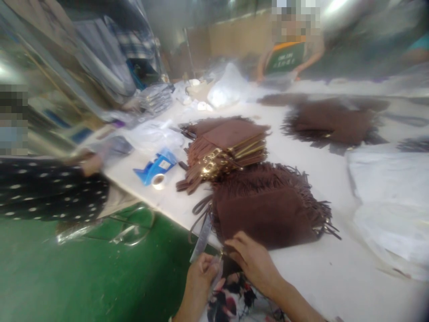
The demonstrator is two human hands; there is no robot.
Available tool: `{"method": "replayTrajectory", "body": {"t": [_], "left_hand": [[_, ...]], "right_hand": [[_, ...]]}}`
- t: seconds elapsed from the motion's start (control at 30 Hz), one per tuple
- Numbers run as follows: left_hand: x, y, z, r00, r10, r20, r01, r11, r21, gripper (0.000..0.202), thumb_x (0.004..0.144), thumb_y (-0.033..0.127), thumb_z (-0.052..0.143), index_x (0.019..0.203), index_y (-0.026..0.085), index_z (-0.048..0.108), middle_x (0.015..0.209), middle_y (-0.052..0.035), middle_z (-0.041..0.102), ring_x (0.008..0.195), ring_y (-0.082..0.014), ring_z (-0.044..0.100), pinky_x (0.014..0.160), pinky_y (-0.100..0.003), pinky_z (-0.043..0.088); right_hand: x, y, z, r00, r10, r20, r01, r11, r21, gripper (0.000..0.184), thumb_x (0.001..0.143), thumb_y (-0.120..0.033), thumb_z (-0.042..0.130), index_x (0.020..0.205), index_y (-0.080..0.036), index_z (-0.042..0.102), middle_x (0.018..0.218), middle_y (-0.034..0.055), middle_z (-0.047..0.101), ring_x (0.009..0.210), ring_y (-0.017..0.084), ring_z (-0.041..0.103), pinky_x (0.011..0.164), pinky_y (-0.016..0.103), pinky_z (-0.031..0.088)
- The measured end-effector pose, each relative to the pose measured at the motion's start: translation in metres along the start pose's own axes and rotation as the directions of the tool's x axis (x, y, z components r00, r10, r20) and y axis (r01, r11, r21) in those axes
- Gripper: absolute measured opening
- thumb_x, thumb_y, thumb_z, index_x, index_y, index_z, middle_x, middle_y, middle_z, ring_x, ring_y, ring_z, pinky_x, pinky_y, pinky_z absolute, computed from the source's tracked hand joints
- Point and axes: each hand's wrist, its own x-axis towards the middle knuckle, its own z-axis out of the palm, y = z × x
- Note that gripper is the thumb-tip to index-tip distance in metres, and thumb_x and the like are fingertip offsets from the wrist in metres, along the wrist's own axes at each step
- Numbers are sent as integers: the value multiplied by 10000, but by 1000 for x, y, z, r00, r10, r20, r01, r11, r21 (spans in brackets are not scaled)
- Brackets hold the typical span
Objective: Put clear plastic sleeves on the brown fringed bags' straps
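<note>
A dark brown fringed bag [261,219] lies on the near edge of the table, its fringe spread to the back and right. My left hand [199,277] is closed in a pinch on a small translucent plastic piece [217,270], just off the table edge. My right hand [253,261] is bent over the bag's near left corner, fingers curled together; what they grip is hidden. Between the hands shows a small gold-coloured metal fitting [221,254]. A flat grey strip [202,241] sticks out past the table edge beside the bag's thin straps.
Behind lies a stack of brown fringed bags [231,138] with gold chains [212,165]. A tape roll [158,180] and blue packet [156,166] sit left. More brown bags [331,120] and white sheets [392,205] lie right. Co-workers stand at left, in a dotted garment [50,190], and far back.
</note>
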Motion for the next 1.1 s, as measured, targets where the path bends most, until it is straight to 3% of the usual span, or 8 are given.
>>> {"method": "replayTrajectory", "body": {"t": [0.2, 0.47, 0.6, 0.7, 0.87, 1.1], "left_hand": [[5, -4, 8, 999, -39, -35, 38, 999, -10, 253, 763, 351, 642, 906, 142, 639, 774, -56, 721, 681, -196, 645, 617, -270, 469], [15, 3, 17, 986, -165, 31, 166, 935, -312, 385, 617, 403, 801, 804, 120, 621, 609, -26, 635, 503, -120, 550, 489, -226, 386], [16, 12, 2, 987, -155, 42, 160, 962, -220, 415, 588, 460, 816, 743, 132, 615, 570, -15, 625, 489, -120, 545, 486, -224, 363], [18, 14, -5, 988, -154, 31, 157, 981, -112, 444, 604, 517, 787, 743, 128, 626, 591, -35, 648, 502, -139, 565, 487, -237, 362], [21, 10, 0, 988, -150, 25, 152, 979, -137, 450, 626, 540, 760, 752, 128, 628, 596, -49, 656, 515, -163, 586, 512, -263, 402], [22, 5, 3, 999, -44, -22, 41, 993, -110, 336, 743, 461, 676, 710, 128, 645, 616, -34, 633, 565, -144, 556, 554, -251, 403]], "right_hand": [[-2, 3, 4, 999, 5, -34, -5, 1000, 24, 285, 897, -140, 490, 1123, -265, 612, 1038, 20, 579, 927, 143, 591, 804, 222, 452], [-3, 7, 3, 999, -19, -34, 19, 1000, -2, 284, 895, -151, 492, 1133, -261, 602, 1046, 20, 578, 924, 141, 591, 805, 228, 454], [-8, 6, 0, 998, -59, -4, 59, 998, -5, 317, 855, -183, 581, 1162, -260, 554, 1094, 19, 555, 946, 156, 571, 804, 244, 444], [-12, 3, 5, 995, -101, 11, 101, 988, -118, 308, 824, -170, 616, 1117, -233, 545, 1077, 31, 554, 948, 190, 545, 792, 282, 430], [-13, 0, 21, 984, -177, 26, 175, 920, -350, 102, 843, -149, 609, 900, -218, 559, 911, 24, 571, 824, 213, 514, 695, 327, 380], [-18, 6, 35, 946, -318, -57, 272, 879, -392, 208, 778, -186, 725, 911, -196, 565, 906, 27, 599, 830, 218, 525, 744, 336, 382]]}}
